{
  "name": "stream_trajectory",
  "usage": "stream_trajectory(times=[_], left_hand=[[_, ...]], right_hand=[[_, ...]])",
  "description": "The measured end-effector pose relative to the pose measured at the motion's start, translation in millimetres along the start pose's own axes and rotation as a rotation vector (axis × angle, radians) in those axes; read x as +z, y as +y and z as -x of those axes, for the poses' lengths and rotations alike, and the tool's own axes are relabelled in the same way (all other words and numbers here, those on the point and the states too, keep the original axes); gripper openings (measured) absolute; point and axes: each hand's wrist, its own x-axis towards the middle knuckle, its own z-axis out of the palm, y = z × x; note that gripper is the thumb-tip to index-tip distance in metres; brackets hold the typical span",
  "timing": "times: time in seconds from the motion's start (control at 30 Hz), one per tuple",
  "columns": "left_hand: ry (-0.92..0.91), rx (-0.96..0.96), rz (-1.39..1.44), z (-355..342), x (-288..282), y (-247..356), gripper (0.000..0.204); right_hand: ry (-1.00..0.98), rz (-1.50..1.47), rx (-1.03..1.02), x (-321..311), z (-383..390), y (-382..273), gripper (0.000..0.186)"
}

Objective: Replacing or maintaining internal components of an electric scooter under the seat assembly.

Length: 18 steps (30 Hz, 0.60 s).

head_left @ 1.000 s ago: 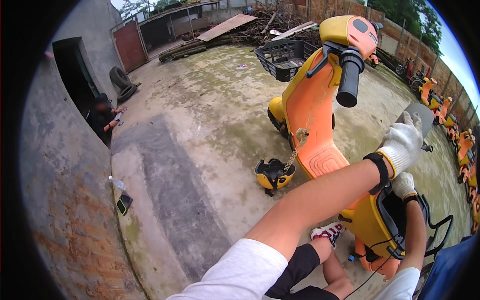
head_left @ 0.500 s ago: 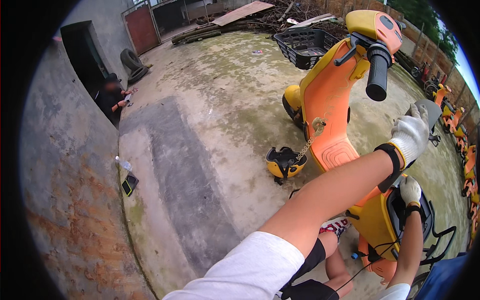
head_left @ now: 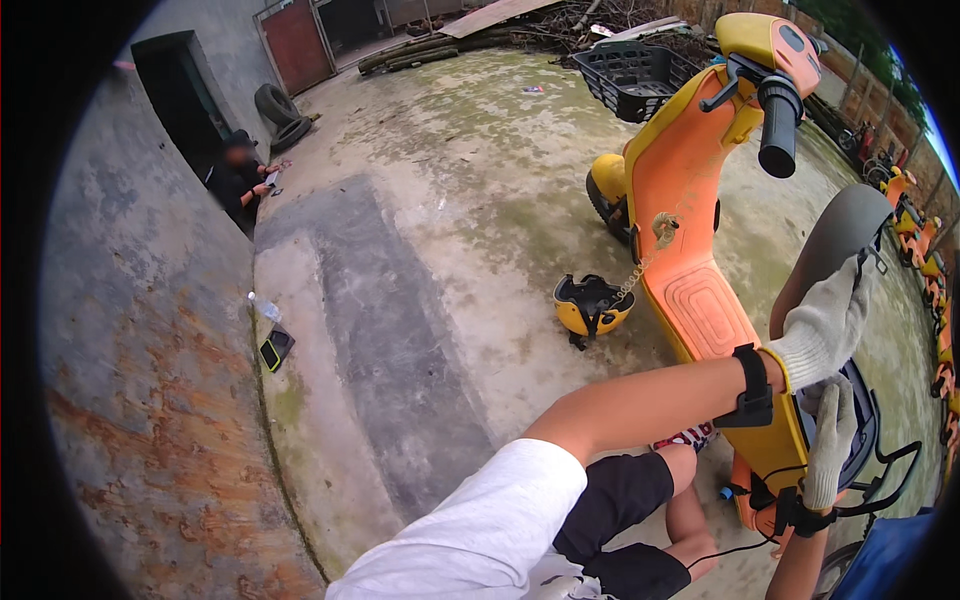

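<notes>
An orange and yellow scooter (head_left: 715, 300) stands at the right, its grey seat (head_left: 835, 235) tipped up. Against the seat's side lies my left hand (head_left: 828, 325) in a white knit glove, fingers stretched toward a small dark catch (head_left: 878, 262) at its edge; its thumb is hidden. Lower down, my right hand (head_left: 830, 440), also gloved, is beside the dark compartment (head_left: 862, 410) under the seat. Its fingers point upward, fairly straight, and nothing shows in them. My left forearm crosses in front of the scooter's rear. Dark bands circle both wrists.
A yellow helmet (head_left: 592, 308) sits beside the footboard, near a coiled cord (head_left: 640, 270). A black basket (head_left: 635, 80) is at the scooter's front. A seated person (head_left: 238, 180) is by the doorway. A bottle (head_left: 265, 306) and phone-like device (head_left: 277, 349) lie by the wall. More scooters (head_left: 915, 240) line the right.
My left hand has come down from the seat's upper end to its side, and more of the raised seat shows. My right hand has drawn back from the compartment. The view has shifted slightly.
</notes>
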Motion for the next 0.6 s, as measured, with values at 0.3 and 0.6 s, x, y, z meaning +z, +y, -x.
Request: stream_trajectory(times=[0.3,0.6], left_hand=[[-0.332,0.079,-0.407,76.3,2.8,26.0,0.030],[0.237,0.900,-0.881,-87.3,2.8,19.1,0.048]], right_hand=[[0.425,-0.354,0.143,24.9,53.6,29.3,0.052],[0.153,-0.187,0.467,-41.3,33.2,0.7,0.032]])
